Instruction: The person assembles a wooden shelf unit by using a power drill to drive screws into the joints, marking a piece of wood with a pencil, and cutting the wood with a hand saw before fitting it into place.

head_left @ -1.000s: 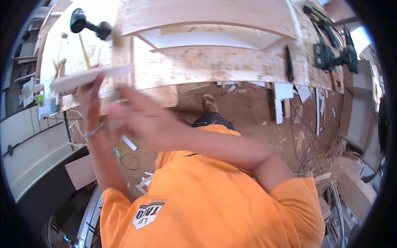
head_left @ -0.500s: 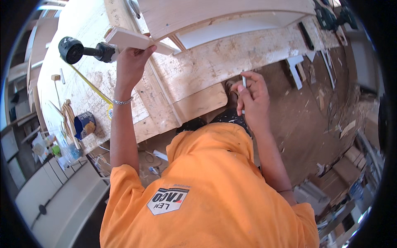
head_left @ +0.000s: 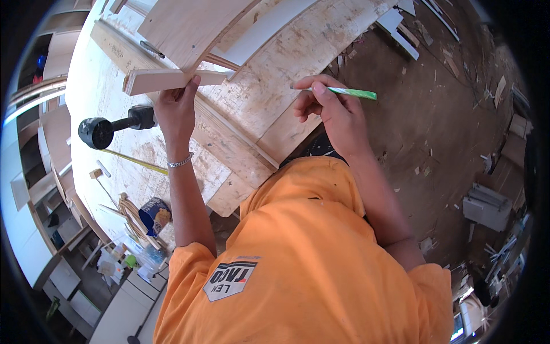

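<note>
My left hand (head_left: 176,107) is closed on a short, pale wood strip (head_left: 150,82), thumb on its near side. The strip's right end lies at the corner of a wooden box-like frame (head_left: 197,26), which rests tilted across the workbench (head_left: 275,74). Between the thumb and fingers of my right hand (head_left: 338,109) is a green-and-white pencil (head_left: 358,93), its dark tip toward the bench. That hand is raised near the bench's front edge, apart from the strip. A black cordless power tool (head_left: 114,125) lies just left of my left wrist.
A yellow measuring tape (head_left: 137,162) stretches beside my left forearm. Nearer on the bench are a blue container (head_left: 153,217) and a coil of cord (head_left: 130,212). White offcuts (head_left: 398,33) and wood scraps lie on the brown floor (head_left: 424,126) to the right.
The view has turned, so the bench now slants. My right hand has rotated, bringing the pencil from upright to nearly level with its tip leftward. My left hand keeps hold of the strip.
</note>
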A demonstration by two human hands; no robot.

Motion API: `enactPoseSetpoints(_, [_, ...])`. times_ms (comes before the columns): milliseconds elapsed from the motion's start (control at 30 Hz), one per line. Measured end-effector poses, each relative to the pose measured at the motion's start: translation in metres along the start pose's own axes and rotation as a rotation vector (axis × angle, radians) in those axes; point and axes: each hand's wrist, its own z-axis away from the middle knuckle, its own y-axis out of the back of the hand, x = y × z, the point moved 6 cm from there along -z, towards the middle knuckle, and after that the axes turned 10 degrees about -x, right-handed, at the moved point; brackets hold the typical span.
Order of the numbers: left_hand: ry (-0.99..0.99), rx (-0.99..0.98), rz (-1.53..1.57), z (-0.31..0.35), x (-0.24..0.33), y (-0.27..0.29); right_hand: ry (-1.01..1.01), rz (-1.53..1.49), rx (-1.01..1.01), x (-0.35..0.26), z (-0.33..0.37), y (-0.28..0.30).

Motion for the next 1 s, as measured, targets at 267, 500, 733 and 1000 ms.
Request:
enactPoseSetpoints(267, [-0.008, -0.098, 0.044, 0.000, -0.002, -0.003, 0.022, -0.009, 0.065, 0.031, -0.019, 0.004])
enactPoseSetpoints(500, [0.016, -0.108, -0.054, -0.001, 0.002, -0.002, -0.019, 0.009, 0.052, 0.055, -0.036, 0.012])
enactPoseSetpoints(733, [0.126, -0.121, -0.178, 0.001, 0.006, -0.004, -0.039, 0.059, -0.025, 0.057, -0.042, 0.019])
enactPoseSetpoints(1000, [-0.042, -0.053, -0.157, -0.002, -0.007, -0.005, -0.010, 0.010, 0.002, 0.060, -0.052, 0.033])
